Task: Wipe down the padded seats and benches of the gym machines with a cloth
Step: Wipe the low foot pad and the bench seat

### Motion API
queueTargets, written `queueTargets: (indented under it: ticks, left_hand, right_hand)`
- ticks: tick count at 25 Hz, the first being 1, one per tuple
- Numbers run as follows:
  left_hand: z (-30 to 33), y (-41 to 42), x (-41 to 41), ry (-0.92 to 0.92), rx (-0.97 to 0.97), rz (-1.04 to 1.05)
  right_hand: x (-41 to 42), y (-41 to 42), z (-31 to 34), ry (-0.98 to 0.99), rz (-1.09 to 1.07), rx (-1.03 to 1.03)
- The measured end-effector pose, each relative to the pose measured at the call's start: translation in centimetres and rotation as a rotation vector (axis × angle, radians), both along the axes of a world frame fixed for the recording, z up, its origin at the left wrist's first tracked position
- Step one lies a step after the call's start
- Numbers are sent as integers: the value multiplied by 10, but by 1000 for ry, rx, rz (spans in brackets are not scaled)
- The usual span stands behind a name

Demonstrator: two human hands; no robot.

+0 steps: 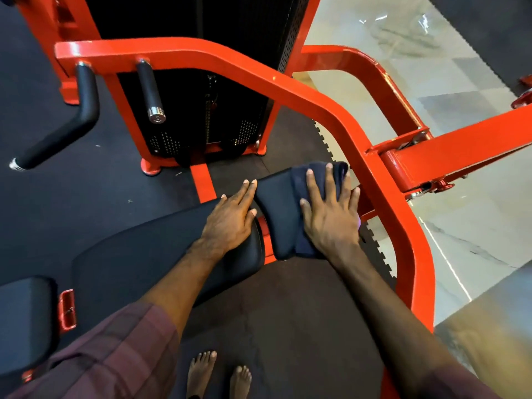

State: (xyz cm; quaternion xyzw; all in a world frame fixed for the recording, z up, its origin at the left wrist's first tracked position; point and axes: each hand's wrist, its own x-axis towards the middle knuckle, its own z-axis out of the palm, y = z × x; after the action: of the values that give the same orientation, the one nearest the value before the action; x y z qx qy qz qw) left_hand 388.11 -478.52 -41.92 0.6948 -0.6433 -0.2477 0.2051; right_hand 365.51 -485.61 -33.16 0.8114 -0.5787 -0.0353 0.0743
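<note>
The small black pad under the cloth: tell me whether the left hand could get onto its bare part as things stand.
Probably yes. The left hand rests flat on the long bench pad, fingertips at the small pad's bare near edge. The right hand and cloth cover only its far side.

I counted three black pads: the long bench pad (144, 263), a small pad (276, 214) right of it, and another pad (23, 321) at the near left. There was one dark cloth (316, 180), two black handles (57, 122) (151, 90) at the far left, my two hands (230, 220) (331, 217), and my two bare feet (201, 372) (240, 380).
</note>
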Motion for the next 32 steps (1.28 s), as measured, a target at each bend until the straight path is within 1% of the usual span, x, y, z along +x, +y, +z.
queueTargets:
  ticks: [1,2,3,4,6,7,8,10,11,12,13,14,16,17,18,19,21,22,24,25,28,30,32]
  left_hand:
    - [0,0,0,0,7,0]
    - [1,1,-1,0,20,3]
    - [4,2,-1,1,32,6]
    - [8,1,-2,8,48,10]
    - [17,0,-5,22,94,28]
    - [21,0,-8,20,120,39]
    - [25,0,-10,16,142,53]
    - [26,12,-18,-4,145,84]
    - [23,18,-22,-42,113,93]
    - [20,24,-23,-69,90,97]
    - [16,30,-23,-81,78,101]
    - [12,34,-26,-92,69,107]
    - [8,39,-29,-132,55,128]
    - [9,39,-30,-143,65,126]
    - [9,39,-32,-155,67,125]
    - [9,40,-33,-166,62,134]
    - [5,43,-36,-175,45,160]
    - [2,43,-37,-190,38,172]
    - [0,42,-38,-194,51,204]
    - [1,41,-37,-186,65,209]
    - [4,42,-36,-151,81,220]
    - [3,43,-39,-102,66,245]
    - [2,45,-39,-84,62,269]
  right_hand:
    - [18,-8,-1,4,-15,19]
    - [30,-8,-4,26,29,11]
    - [33,-3,-7,70,137,-2]
    - [25,4,-8,119,290,-8]
    - [-8,20,0,168,567,18]
    - [-21,19,6,169,606,12]
    - [-25,8,8,159,557,-5]
    - [0,-21,8,94,336,3]
    - [21,-32,4,102,252,33]
    - [41,-37,-2,133,233,37]
    - [54,-36,-4,155,280,48]
    - [53,-35,-7,188,385,51]
    - [27,-36,0,237,589,58]
    - [13,-37,9,246,615,75]
    - [7,-42,17,250,589,85]
    - [11,-48,19,257,528,101]
    - [50,-56,9,256,445,140]
    - [74,-54,1,271,457,162]
    - [99,-45,-10,317,586,203]
    - [96,-42,-11,332,661,201]
    - [43,-21,-11,301,808,67]
    - [32,-22,-10,270,806,32]
    - [63,-27,-16,274,750,70]
